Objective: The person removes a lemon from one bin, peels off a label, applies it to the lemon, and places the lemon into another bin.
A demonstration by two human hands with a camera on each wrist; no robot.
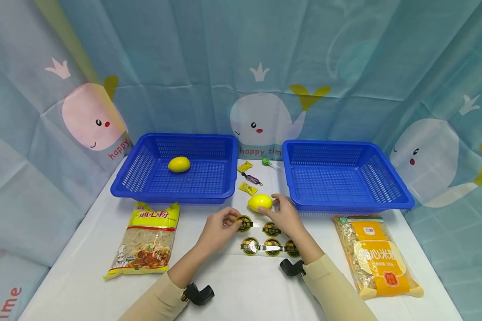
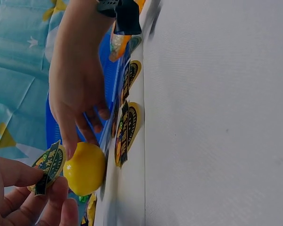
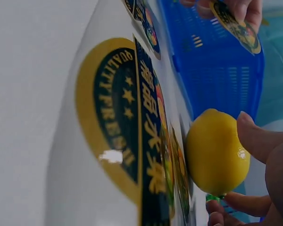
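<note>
Between thumb and fingertips, my left hand (image 1: pixel 218 228) pinches a round black-and-gold sticker (image 2: pixel 49 165), held just above the table. My right hand (image 1: pixel 284 217) has its thumb and fingers around a yellow lemon (image 1: pixel 260 203), which rests on the white table. The thumb lies on the lemon's near side in the head view, with the fingers at its right end. Below both hands lies a clear sticker sheet (image 1: pixel 265 257) with several matching labels (image 3: pixel 115 113) on it. Another lemon (image 1: pixel 179 164) sits inside the left blue basket (image 1: pixel 172 196).
A second blue basket (image 1: pixel 353 206) stands at the back right. Wrapped candies (image 1: pixel 247 188) and a green lollipop (image 1: pixel 266 162) lie between the baskets. A yellow pasta bag (image 1: pixel 146 238) is at left, an orange pasta bag (image 1: pixel 377 256) at right. Curtains (image 1: pixel 209 53) hang behind.
</note>
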